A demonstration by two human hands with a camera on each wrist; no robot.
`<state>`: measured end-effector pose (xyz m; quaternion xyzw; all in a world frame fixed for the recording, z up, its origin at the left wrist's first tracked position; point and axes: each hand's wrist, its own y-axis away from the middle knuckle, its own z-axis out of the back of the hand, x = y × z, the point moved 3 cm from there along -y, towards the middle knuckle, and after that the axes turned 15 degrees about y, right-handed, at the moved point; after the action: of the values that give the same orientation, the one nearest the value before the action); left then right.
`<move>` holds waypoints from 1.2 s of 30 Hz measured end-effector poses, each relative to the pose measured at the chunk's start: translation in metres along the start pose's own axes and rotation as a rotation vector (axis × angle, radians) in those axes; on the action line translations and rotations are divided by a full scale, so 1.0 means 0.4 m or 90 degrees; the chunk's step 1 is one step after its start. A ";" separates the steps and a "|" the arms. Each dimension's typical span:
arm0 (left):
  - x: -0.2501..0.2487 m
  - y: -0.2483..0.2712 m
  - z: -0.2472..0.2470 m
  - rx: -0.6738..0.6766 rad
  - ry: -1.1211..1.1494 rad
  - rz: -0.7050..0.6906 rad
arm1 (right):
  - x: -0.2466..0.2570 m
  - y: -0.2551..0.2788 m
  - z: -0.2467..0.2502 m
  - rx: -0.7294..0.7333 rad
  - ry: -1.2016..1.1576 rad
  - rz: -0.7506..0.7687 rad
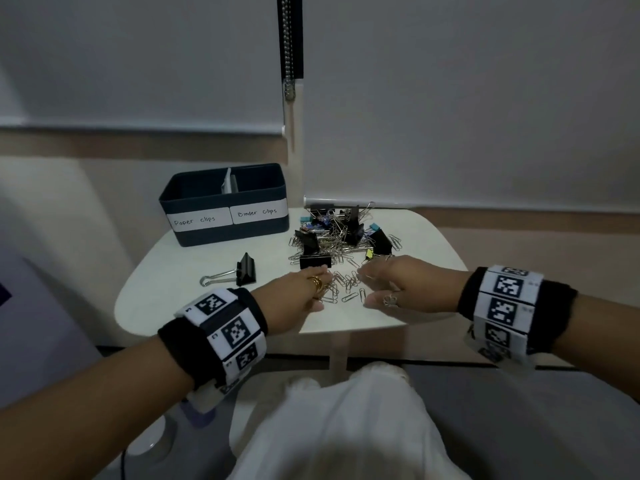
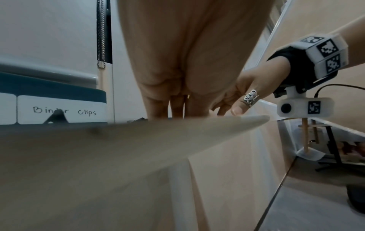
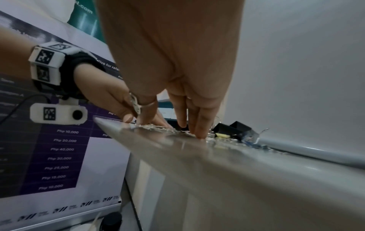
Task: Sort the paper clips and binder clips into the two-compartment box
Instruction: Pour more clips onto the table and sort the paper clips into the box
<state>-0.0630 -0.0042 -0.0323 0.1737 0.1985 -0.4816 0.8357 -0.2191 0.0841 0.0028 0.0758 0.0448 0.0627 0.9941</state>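
Observation:
A dark blue two-compartment box (image 1: 194, 199) stands at the table's back left, labelled "Paper clips" on the left and "Binder clips" (image 2: 59, 110) on the right. A mixed pile of silver paper clips and black binder clips (image 1: 337, 237) lies to its right. One large black binder clip (image 1: 244, 271) lies apart, in front of the box. My left hand (image 1: 313, 289) and right hand (image 1: 367, 287) lie with straight fingers on the table on either side of a small cluster of paper clips (image 1: 348, 287). The right fingertips (image 3: 199, 132) press down among the clips. Neither hand holds anything.
The small white table (image 1: 166, 306) has rounded edges; its near edge runs just under my wrists. A roller blind's bottom rail (image 1: 450, 204) hangs right behind the pile, and a bead chain (image 1: 289, 46) hangs above. My lap in white cloth (image 1: 346, 427) is below.

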 end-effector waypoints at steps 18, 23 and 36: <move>-0.004 0.023 0.047 -0.264 0.084 0.045 | 0.034 -0.097 0.001 -0.123 -0.096 -0.124; -0.019 0.011 0.043 -0.191 0.037 0.090 | 0.047 -0.089 -0.020 -0.101 -0.104 -0.196; -0.004 -0.013 0.109 -0.157 -0.009 0.188 | 0.121 -0.061 0.022 -0.047 0.104 -0.292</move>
<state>-0.0610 -0.0265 0.0056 0.0935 0.2223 -0.3271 0.9137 -0.1674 0.0652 0.0039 0.0217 0.1387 -0.1570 0.9776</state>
